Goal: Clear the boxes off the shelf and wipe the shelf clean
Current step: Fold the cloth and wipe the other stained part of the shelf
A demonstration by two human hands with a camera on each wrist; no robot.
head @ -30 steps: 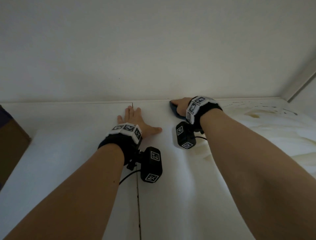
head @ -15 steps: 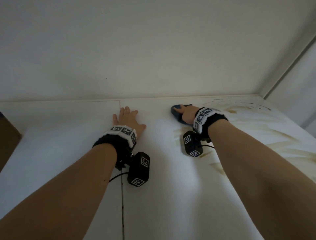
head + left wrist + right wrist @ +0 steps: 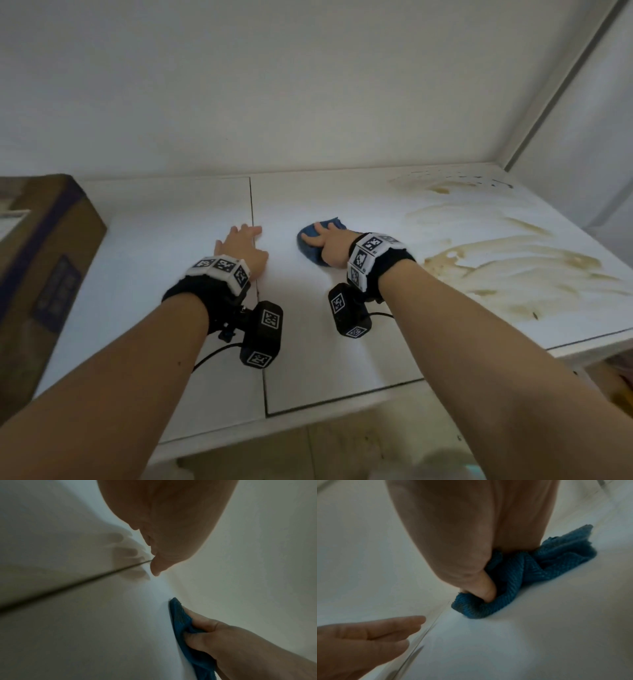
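In the head view, the white shelf (image 3: pixel 342 363) has brown smeared stains (image 3: pixel 507 263) over its right part. My right hand (image 3: pixel 327 241) grips a crumpled blue cloth (image 3: pixel 308 236) and holds it down on the shelf just left of the stains. In the right wrist view the thumb digs into a fold of the cloth (image 3: pixel 522 572). My left hand (image 3: pixel 244 241) lies flat on the shelf with straight fingers, over the seam (image 3: pixel 254 209) between two panels, and holds nothing. A brown cardboard box (image 3: pixel 44 267) with a dark purple band stands at the shelf's far left.
A white back wall (image 3: pixel 274 102) rises behind the shelf and a side wall (image 3: pixel 589 137) closes the right end. The shelf's front edge (image 3: pixel 342 419) runs just below my forearms. Bare shelf lies between the box and my left hand.
My right hand has drawn the cloth back from the rear wall toward the front. The left hand stays on the seam. The view has shifted, and the box and front edge show more.
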